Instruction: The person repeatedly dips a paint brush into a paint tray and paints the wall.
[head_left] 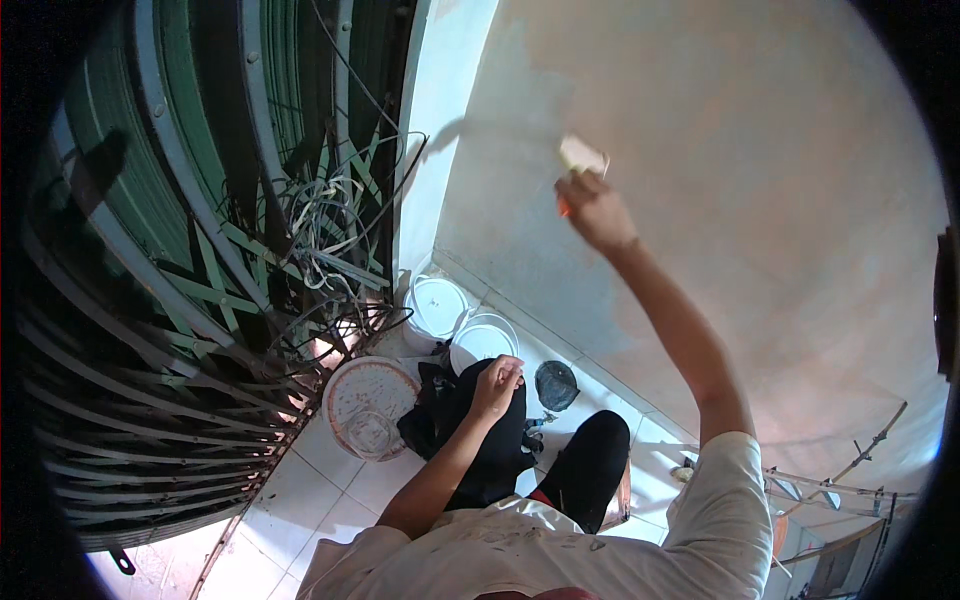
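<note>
My right arm reaches up and forward to the wall (720, 190). In its closed fingers my right hand (598, 215) grips a paintbrush (583, 155) with an orange handle and a wide, pale head, held against or close to the wall. The wall is blotchy, grey in some parts and pinkish tan in others. Over my bent left knee, my left hand (494, 390) has its fingers curled in; whatever they hold, if anything, is too small to make out. Just beyond that knee stands a white bucket (482, 340) with a wire handle.
Another white bucket (438, 305) stands in the corner. A round, speckled tub lid or basin (350, 390) lies left of my leg. Near the wall's foot is a black round container (556, 386). A folding metal gate (190, 200) with tangled wires (325, 225) fills the left side. Bamboo poles (865, 455) lean at right.
</note>
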